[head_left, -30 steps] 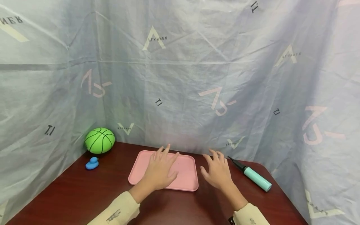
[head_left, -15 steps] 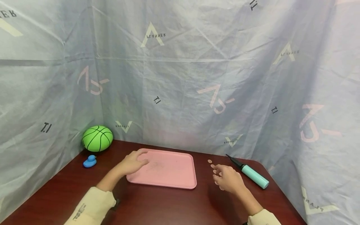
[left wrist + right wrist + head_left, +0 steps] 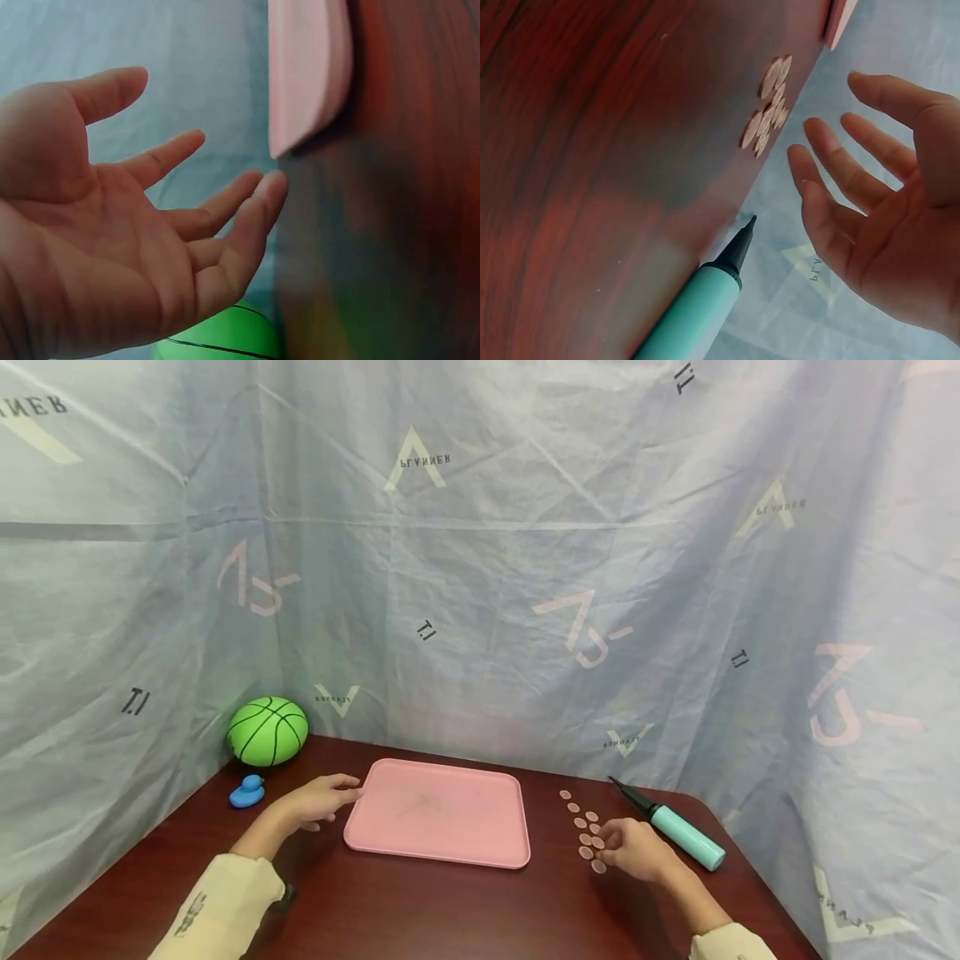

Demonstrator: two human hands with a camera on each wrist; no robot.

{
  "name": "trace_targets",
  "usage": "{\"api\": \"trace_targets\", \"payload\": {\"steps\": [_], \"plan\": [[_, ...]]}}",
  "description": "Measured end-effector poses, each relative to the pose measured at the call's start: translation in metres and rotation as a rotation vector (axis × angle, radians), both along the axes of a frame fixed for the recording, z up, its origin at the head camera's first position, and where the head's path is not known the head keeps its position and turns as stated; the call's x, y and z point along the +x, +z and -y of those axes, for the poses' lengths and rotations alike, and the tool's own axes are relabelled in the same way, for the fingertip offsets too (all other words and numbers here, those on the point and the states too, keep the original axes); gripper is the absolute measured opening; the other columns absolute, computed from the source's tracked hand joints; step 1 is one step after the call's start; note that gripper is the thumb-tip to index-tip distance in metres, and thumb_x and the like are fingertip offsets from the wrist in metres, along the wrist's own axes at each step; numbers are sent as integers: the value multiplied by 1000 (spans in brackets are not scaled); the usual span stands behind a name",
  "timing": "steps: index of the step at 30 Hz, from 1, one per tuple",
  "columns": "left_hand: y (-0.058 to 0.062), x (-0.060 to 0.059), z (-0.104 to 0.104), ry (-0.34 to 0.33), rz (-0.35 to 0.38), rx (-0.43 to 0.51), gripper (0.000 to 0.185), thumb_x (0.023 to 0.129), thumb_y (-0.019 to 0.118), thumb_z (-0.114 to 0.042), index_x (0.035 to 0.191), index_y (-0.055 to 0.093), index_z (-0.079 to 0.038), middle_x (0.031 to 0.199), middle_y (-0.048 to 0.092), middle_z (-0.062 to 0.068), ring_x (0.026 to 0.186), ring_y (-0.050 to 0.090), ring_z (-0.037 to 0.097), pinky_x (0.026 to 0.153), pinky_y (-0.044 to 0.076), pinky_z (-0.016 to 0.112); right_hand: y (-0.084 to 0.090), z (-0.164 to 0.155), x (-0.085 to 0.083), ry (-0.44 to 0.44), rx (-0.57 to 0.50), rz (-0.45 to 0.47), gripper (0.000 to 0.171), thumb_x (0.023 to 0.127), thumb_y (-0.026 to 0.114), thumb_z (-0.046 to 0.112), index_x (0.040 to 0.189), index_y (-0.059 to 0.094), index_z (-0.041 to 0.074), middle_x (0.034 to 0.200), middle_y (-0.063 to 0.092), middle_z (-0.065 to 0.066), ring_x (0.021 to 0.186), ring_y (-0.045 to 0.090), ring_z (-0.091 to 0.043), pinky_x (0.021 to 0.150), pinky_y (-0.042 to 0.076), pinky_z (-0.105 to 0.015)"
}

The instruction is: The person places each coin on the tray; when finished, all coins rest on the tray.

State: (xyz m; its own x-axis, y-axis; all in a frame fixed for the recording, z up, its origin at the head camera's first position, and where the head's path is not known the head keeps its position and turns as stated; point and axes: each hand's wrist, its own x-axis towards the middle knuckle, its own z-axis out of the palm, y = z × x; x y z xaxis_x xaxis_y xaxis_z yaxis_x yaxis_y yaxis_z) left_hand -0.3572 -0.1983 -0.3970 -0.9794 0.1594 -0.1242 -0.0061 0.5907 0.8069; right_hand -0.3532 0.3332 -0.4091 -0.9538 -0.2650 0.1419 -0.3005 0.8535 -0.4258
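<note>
My left hand [image 3: 317,800] hangs with loosely spread fingers beside the left edge of the pink tray [image 3: 450,814]. Its palm holds nothing in the left wrist view, and the fingertips [image 3: 276,186] come close to a tray corner [image 3: 307,90]. Several copper-coloured coins [image 3: 580,822] lie loosely grouped on the table, right of the tray. Over their right side is my right hand [image 3: 637,850], fingers relaxed and bent. In the right wrist view that hand is empty, with a gap between it and the coins [image 3: 765,112]. No object lies on the tray.
At the back right lies a hand pump [image 3: 686,837] with a turquoise body and black nozzle, close to the right hand. A green ball [image 3: 267,732] and a blue toy duck [image 3: 247,792] stand at the left. A grey printed cloth [image 3: 480,568] hangs behind the dark red table [image 3: 450,910].
My left hand has moved left, off the tray and past its left edge. The right hand has drawn back towards me and rightwards, and the coins now show on the table.
</note>
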Motion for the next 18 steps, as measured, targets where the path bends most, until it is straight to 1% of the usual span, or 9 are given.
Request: {"api": "trace_targets", "payload": {"steps": [2,4,9,14,18], "plan": [[-5,-3,1,4,21,10,63,98,58,-42,145,44,-2,138,49,27,107,60,40,76,51,49,-3,-3,0,13,3,24,32,76,82,15,102,70,1,74,65,2,67,59,-13,59,48,-33],[-10,-5,0,19,39,17,60,99,58,-39,145,44,-3,137,51,25,105,61,36,75,50,47,-5,-5,-1,23,2,36,34,75,84,17,101,71,0,72,64,2,66,58,-13,59,48,-33],[-20,-12,0,20,57,15,56,99,58,-33,146,45,-4,133,54,24,103,63,33,72,50,46,-9,-6,-6,32,23,50,37,75,86,20,101,71,-1,70,62,2,65,56,-12,59,48,-31],[-24,-19,-1,11,51,-2,60,98,62,-31,148,42,-5,131,55,24,99,65,30,71,51,46,-10,-7,-11,73,42,72,35,78,85,22,101,71,0,77,64,1,71,59,-14,63,50,-33],[-27,-22,-2,-4,43,-32,64,95,66,-27,148,41,-2,126,59,21,92,63,25,71,50,45,-13,-11,-14,111,35,63,31,79,84,21,98,71,1,75,63,2,68,57,-12,62,48,-32]]}}
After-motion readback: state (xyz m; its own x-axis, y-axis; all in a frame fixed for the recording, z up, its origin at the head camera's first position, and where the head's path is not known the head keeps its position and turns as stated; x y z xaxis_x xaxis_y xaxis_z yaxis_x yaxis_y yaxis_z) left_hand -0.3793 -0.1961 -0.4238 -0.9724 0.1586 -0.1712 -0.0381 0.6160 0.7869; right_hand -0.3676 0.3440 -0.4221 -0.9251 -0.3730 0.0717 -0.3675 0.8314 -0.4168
